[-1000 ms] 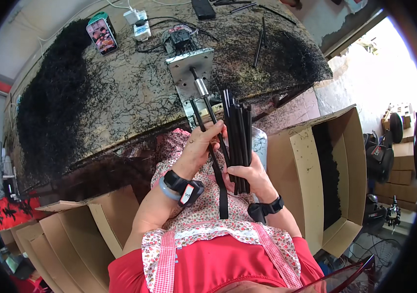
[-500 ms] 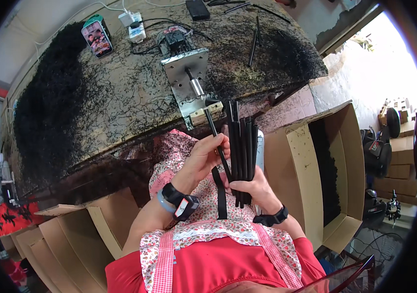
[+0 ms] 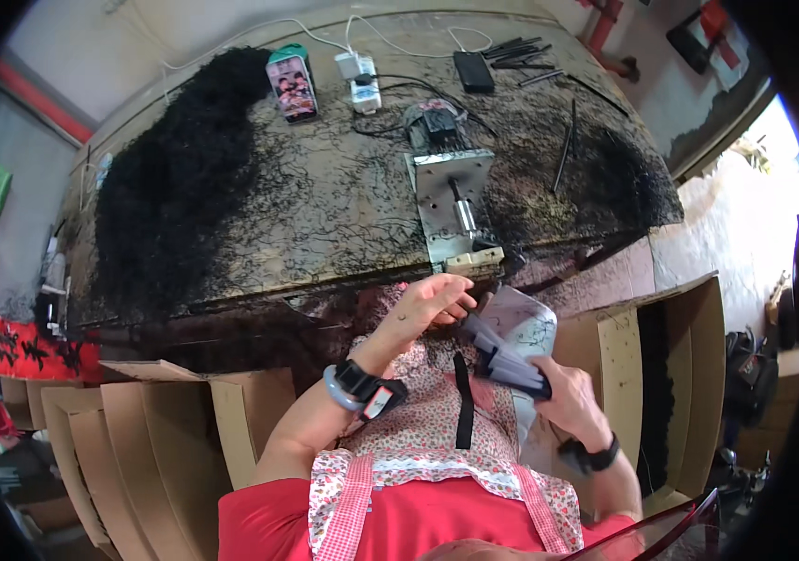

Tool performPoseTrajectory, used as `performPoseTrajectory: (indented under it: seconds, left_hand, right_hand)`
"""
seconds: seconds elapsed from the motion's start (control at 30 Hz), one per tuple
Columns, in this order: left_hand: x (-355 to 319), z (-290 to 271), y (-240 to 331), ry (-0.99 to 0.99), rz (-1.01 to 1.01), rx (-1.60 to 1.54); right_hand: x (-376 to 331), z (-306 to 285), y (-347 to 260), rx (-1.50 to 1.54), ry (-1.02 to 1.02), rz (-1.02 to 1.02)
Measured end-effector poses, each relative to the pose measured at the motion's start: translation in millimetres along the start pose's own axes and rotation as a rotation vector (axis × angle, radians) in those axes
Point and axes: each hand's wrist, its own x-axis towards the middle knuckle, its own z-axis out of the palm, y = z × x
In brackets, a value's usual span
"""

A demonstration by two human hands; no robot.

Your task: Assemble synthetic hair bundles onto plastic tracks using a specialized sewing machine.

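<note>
My right hand (image 3: pixel 568 397) is closed around a bundle of black tubes (image 3: pixel 509 360), which is smeared by motion and tilts up and to the left over my lap. My left hand (image 3: pixel 432 307) has its fingers curled together just below the pale block (image 3: pixel 474 260) at the table edge. What its fingertips hold, if anything, is hidden. Behind the block, a small motor-driven device on a metal plate (image 3: pixel 437 224) carries a shiny cylindrical chuck (image 3: pixel 465 217) with a dark rod running into it.
Black shavings heap (image 3: pixel 175 178) on the left of the wooden table (image 3: pixel 315 234). A phone (image 3: pixel 294 89), power strip (image 3: pixel 364 93) and black box (image 3: pixel 473 72) sit toward the back. Loose black tubes (image 3: pixel 565 145) lie at right. Open cardboard boxes flank me on the left (image 3: pixel 165 439) and right (image 3: pixel 619 374).
The tube my left hand held at the block no longer shows there. My right hand has moved right and turned the bundle from upright to leaning left. The view has shifted too.
</note>
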Motion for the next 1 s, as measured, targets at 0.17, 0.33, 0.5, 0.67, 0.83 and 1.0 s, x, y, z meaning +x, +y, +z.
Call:
performPoseTrajectory:
  seconds: [0.17, 0.33, 0.5, 0.67, 0.83, 1.0]
  left_hand:
    - [-3.2, 29.1, -20.4, -0.456, 0.159, 0.618]
    - [-12.0, 52.7, -55.5, -0.818, -0.319, 0.384]
    - [-45.7, 51.6, -40.3, -0.559, -0.142, 0.085]
    - [-46.0, 58.9, -16.2, -0.515, -0.246, -0.266]
    - [-36.7, 49.6, -0.6, -0.258, -0.225, -0.284]
    - [-19.8, 31.0, 7.4, 0.046, 0.131, -0.42]
  right_hand:
    - [1.2, -3.9, 0.2, -0.778, -0.206, -0.296]
    - [37.9, -8.7, -26.2, -0.999, -0.172, -0.539]
    - [68.3, -80.6, -64.0, -0.498, -0.104, -0.659]
    - [91.0, -48.4, -51.3, 0.018, -0.035, -0.525]
    - [90.8, 24.8, -16.9, 0.593, 0.284, -0.244]
    - [56.8, 85.1, -15.5, 0.963, 0.061, 0.176]
